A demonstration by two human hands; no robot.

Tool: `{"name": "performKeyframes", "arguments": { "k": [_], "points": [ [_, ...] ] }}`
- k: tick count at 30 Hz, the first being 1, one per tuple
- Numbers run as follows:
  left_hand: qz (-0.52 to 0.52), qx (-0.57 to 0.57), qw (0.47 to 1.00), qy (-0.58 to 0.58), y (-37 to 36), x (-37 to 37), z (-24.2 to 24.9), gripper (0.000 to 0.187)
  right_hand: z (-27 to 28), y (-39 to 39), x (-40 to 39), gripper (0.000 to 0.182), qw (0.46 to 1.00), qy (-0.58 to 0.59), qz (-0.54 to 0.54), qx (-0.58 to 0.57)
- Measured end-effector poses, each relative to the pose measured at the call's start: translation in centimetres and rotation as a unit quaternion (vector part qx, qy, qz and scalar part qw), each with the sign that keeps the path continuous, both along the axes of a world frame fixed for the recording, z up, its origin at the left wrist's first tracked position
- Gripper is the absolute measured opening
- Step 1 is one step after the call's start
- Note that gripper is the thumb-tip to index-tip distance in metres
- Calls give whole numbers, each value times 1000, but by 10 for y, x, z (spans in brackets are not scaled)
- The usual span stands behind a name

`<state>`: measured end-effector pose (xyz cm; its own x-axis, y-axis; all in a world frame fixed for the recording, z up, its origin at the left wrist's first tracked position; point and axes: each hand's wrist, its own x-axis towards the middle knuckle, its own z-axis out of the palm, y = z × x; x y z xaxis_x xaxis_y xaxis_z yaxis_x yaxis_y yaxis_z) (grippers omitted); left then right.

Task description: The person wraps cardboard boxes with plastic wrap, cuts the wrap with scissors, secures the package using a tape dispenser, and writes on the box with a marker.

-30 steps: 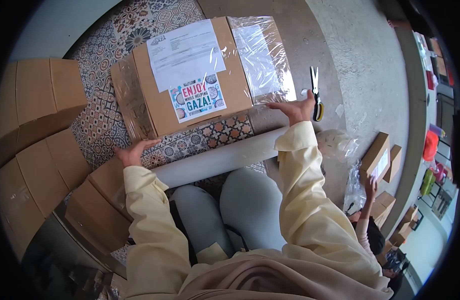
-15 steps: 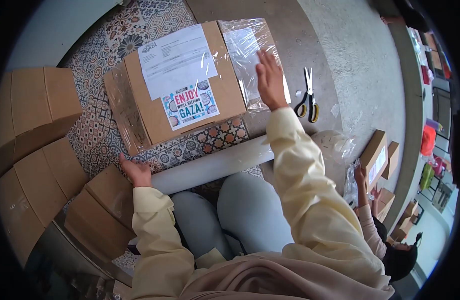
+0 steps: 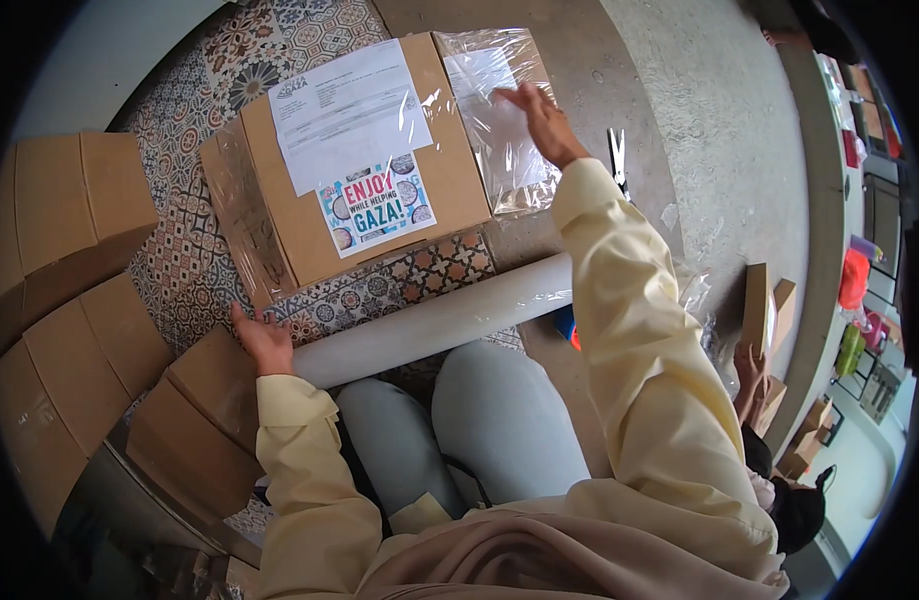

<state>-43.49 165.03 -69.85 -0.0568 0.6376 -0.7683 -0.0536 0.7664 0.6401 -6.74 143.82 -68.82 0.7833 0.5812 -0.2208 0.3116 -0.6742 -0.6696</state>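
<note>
Head view. Change: the right hand (image 3: 547, 125) has moved farther up the film-covered end of the large carton (image 3: 449, 130), and its sleeve (image 3: 629, 290) now hides the handles of the scissors (image 3: 617, 150). Judged effect: attention is on the clear film (image 3: 529, 185) at that end. The left hand (image 3: 266, 342) remains near the opposite lower corner, beside the end of the translucent roll (image 3: 429, 320).

Grip, right: fingers spread, nothing seen held; contact with the film cannot be confirmed. Grip, left: wide, fingers apart, nothing seen held.

Location: the large carton lies on the patterned floor (image 3: 184, 230), beyond the roll.

Count, on the large carton:
- printed sheet (image 3: 354, 110), one, upper face
- colored label (image 3: 379, 205), one, below the sheet
- white paper (image 3: 509, 150) under film, at least one

Count, surroundings: scissors, one pair; roll, one; brown cartons (image 3: 54, 200) at the left side, at least three. At the right side, a co-worker's hand (image 3: 749, 372) is at a smaller box (image 3: 755, 310). Other items there are too small to count reliably.
</note>
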Motion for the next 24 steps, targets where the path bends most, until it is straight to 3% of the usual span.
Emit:
{"name": "performKeyframes", "arguments": {
  "k": [3,5,7,9,10,11,17,18,19,20,21,22,23,24],
  "points": [
    [-15,-4,999,52,-2,10,14,74,20,-22,-11,44,957,7,-135,256],
    [-47,44,997,48,8,-14,-15,73,22,-49,-22,34,959,5,-174,222],
    [-84,93,991,43,6,-15,-18,72,20,-69,-39,29,971,176,-132,95],
    [-10,36,998,43,-4,-1,-3,73,2,-60,-65,24,982,128,-81,112],
    [-12,38,998,44,-7,3,-3,73,8,-49,-74,22,987,130,-71,64],
    [-13,35,999,38,-9,5,-3,73,-27,-51,-72,23,995,12,-4,96],
    [-41,29,999,21,-28,23,28,73,-9,-74,-62,24,979,173,-83,65],
    [-23,3,1000,2,-31,25,32,73,3,-81,-71,29,928,242,-230,164],
    [-21,2,1000,2,-31,27,35,73,13,-86,-80,37,842,302,-368,255],
    [109,-180,969,-129,-32,28,37,73,21,-87,-89,37,842,304,-367,253],
    [231,-347,874,-250,-33,29,37,73,27,-86,-98,44,686,440,-493,303],
    [216,-350,870,-271,-42,36,34,74,28,-81,-106,52,488,550,-591,334],
    [200,-352,866,-292,-55,47,29,75,26,-72,-114,52,486,553,-590,331],
    [151,-361,855,-341,-62,58,23,77,21,-58,-123,60,443,580,-582,359]
  ]
}}
